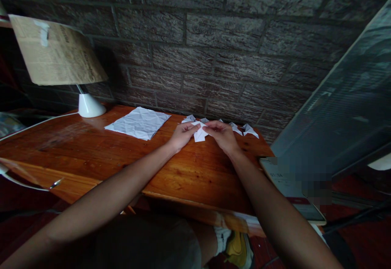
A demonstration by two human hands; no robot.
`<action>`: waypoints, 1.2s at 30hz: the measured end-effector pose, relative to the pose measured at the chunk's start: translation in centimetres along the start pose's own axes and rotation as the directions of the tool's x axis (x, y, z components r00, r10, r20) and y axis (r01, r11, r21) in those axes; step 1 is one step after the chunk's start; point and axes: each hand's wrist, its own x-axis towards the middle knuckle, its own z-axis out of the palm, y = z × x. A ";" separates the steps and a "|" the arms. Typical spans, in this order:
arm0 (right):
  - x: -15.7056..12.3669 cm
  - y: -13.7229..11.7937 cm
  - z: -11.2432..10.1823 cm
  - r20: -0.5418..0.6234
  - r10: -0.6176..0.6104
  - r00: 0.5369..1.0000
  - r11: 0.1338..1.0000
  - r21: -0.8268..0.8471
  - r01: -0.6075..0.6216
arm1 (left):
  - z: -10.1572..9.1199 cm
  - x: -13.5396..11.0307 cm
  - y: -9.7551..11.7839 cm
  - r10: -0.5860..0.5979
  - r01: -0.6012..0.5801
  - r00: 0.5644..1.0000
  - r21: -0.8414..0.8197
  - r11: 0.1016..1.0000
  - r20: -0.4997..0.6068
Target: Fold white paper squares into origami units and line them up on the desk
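Note:
Between my two hands is a small piece of folded white paper (199, 135), lifted a little over the wooden table. My left hand (184, 135) pinches its left side, thumb on the front face. On the right side, my right hand (222, 135) pinches it the same way. Fingers behind the paper are hidden. Just beyond my hands, several folded white paper pieces (250, 131) lie in a row along the wall, partly covered by my hands. A creased white paper sheet (139, 123) lies flat to the left of my left hand.
A lamp (91, 106) with a paper-covered shade stands at the table's left end, its white cord trailing left. A dark brick wall (195, 65) rises behind the table (189, 175). At the right edge lies a tablet-like device (293, 187), beside a grey panel (332, 98).

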 end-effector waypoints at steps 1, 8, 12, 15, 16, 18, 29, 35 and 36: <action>0.0 -0.1 0.0 -0.003 -0.005 1.000 1.000 -0.006 0.005 | 0.0 0.0 0.0 0.001 -0.001 1.000 -0.014 1.000 0.010; 0.2 0.4 -0.2 0.007 -0.031 1.000 0.998 -0.047 0.031 | 0.5 -0.2 0.5 -0.086 0.085 0.996 -0.137 0.987 0.001; 0.4 0.9 0.0 0.027 -0.049 0.998 0.998 -0.034 0.050 | 0.5 -0.3 0.6 -0.097 0.096 0.995 -0.151 0.984 0.002; 0.3 0.8 0.0 0.073 -0.029 0.997 1.000 -0.003 0.029 | 0.2 -0.2 0.5 -0.064 0.064 0.998 -0.087 0.994 0.000; 0.2 0.8 0.0 0.089 -0.015 0.996 1.000 0.006 0.015 | 0.1 -0.2 0.5 -0.046 0.046 0.999 -0.065 0.997 -0.002; 0.2 0.6 -0.1 0.120 0.016 0.993 1.000 0.013 -0.018 | 0.0 -0.1 0.4 -0.007 0.006 1.000 -0.033 0.999 -0.009; 0.2 0.1 -0.5 0.042 0.056 0.998 0.998 -0.033 -0.055 | 0.1 -0.2 0.9 -0.100 0.110 0.991 -0.120 0.987 0.085; 0.2 -0.1 -0.7 0.017 0.062 0.998 0.998 -0.013 -0.062 | 0.0 -0.3 0.8 -0.120 0.128 0.991 -0.141 0.982 0.066; 0.2 -0.1 -0.6 0.010 0.063 0.998 0.998 -0.010 -0.063 | 0.0 -0.3 0.7 -0.114 0.123 0.991 -0.141 0.982 0.067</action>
